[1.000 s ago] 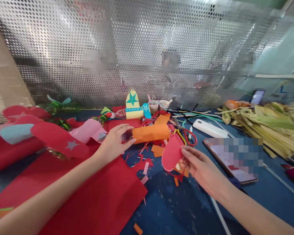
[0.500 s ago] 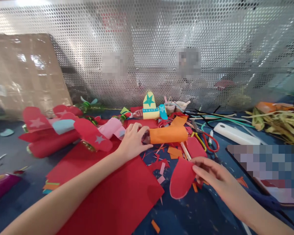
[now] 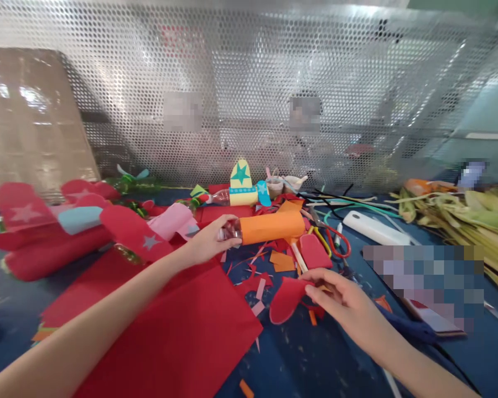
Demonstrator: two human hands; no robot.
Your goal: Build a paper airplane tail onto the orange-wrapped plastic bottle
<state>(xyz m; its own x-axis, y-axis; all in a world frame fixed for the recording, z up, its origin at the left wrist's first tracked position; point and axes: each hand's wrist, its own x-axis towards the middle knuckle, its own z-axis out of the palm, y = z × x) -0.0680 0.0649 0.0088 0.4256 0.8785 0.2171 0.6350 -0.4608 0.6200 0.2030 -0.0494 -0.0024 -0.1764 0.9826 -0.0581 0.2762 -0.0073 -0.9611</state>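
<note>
My left hand (image 3: 211,239) is closed round the bare clear end of a plastic bottle wrapped in orange sheet (image 3: 273,225), which lies sideways. Between the thumb and fingers of my right hand (image 3: 336,296) is a red rounded cutout (image 3: 288,299), pinched at its upper right end and tilted above the table. Just behind it rests a second red cutout (image 3: 316,251), beside a thin white stick (image 3: 299,257). Orange scraps (image 3: 282,261) and small pink strips lie below the bottle.
Large red sheets (image 3: 182,331) spread under my left forearm. Red bottle planes (image 3: 58,249) stand at left, a yellow one (image 3: 243,194) behind. Red-handled scissors (image 3: 340,243), a white tool (image 3: 375,228), a blue tool (image 3: 410,327) and dry husks (image 3: 460,221) lie at right. Perforated metal (image 3: 249,83) closes the back.
The view has turned to the right, so everything sits further left. The red cutout in my right hand has tilted and looks foreshortened. More of the bottle's clear end shows at my left fingers.
</note>
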